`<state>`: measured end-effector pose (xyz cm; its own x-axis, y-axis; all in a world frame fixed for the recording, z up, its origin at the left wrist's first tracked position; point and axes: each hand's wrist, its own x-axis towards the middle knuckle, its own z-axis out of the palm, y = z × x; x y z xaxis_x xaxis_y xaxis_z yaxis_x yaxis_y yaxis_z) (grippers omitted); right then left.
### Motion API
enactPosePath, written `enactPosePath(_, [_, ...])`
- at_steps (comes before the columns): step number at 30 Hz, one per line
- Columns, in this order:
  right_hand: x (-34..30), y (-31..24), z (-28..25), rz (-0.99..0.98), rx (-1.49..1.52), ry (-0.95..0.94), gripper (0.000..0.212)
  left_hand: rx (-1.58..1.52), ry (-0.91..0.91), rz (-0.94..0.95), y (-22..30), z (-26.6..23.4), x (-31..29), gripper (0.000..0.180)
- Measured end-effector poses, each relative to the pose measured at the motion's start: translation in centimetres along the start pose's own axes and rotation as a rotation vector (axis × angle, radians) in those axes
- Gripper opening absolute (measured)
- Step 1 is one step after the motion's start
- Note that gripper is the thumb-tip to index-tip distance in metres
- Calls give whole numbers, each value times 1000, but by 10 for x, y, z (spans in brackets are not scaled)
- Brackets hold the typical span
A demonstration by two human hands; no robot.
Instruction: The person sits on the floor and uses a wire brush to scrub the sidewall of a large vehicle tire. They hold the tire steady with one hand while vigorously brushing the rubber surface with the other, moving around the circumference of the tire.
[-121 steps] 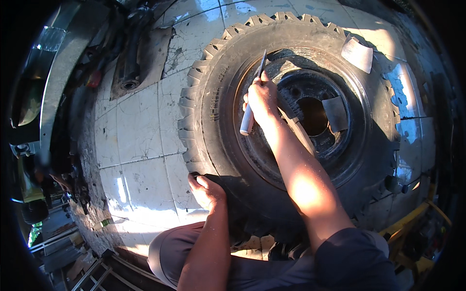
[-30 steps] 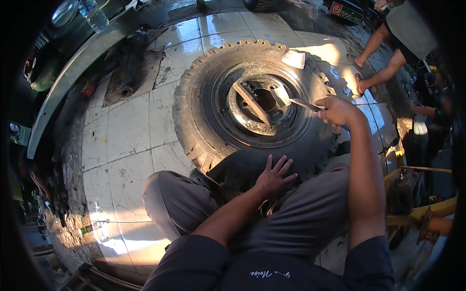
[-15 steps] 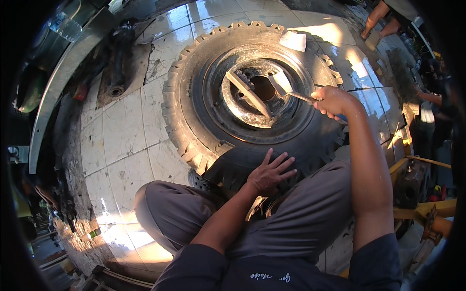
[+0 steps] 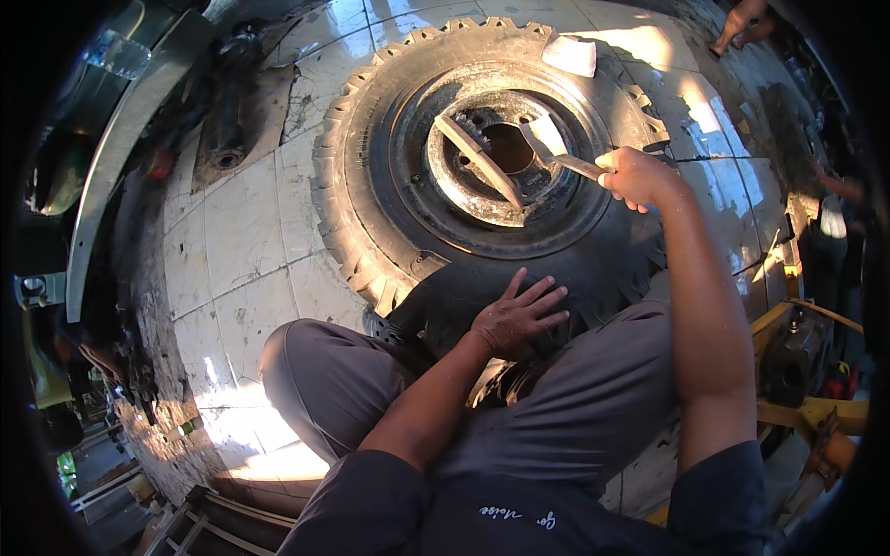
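A large tyre (image 4: pixel 357 185) with chunky tread lies flat on the floor before my knees, mounted on a worn, dirty metal wheel rim (image 4: pixel 451 192). My right hand (image 4: pixel 637 178) is closed round the handle of a scraper (image 4: pixel 545 139). Its broad, flat blade reaches over the rim beside the centre hole; whether it touches the metal I cannot tell. My left hand (image 4: pixel 519 317) rests on the tyre's near sidewall, fingers spread. Across the rim, left of the hole, lies a brush (image 4: pixel 480 163) with a long wooden handle. A folded whitish sheet (image 4: pixel 569 56) sits on the far sidewall.
Pale floor tiles (image 4: pixel 236 236) surround the tyre. At the left are a curved metal bar (image 4: pixel 109 167) and a dark shaft-like part (image 4: pixel 228 139). A yellow metal frame (image 4: pixel 788 414) stands close on the right. Another person's foot (image 4: pixel 732 37) shows at the far right.
The view has shifted, so the wheel sits a little higher in it. My right hand has turned slightly with the scraper, hiding its blue handle end. My left hand stays on the tyre.
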<state>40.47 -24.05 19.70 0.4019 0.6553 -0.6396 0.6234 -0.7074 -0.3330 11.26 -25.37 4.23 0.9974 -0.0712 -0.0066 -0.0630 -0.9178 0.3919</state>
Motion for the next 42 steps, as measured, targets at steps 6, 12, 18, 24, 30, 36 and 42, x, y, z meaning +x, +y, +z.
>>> enactPosePath(6, [-20, 10, 3, -55, -21, 102, 44, 22, -75, 27, 2, -25, 3, 83])
enactPosePath(12, [-14, 7, 12, -113, -160, 31, 52, 142, 416, -808, -55, -38, -17, 64])
enactPosePath(18, [-3, -8, 35, -478, -314, 17, 54, -156, 563, -1628, -88, -39, -43, 75])
enactPosePath(24, [-12, -64, 78, -459, -385, 86, 49, -92, 521, -1568, -126, -56, -35, 78])
enactPosePath(30, [3, -65, 104, -348, -491, 76, 48, 28, 507, -1567, -124, -41, -36, 69])
enactPosePath(36, [11, -59, 90, -166, -519, 152, 48, 25, 521, -1543, -123, -41, -36, 69])
enactPosePath(42, [-14, -88, 74, -109, -595, -16, 41, -131, 371, -1560, -117, -64, -44, 71])
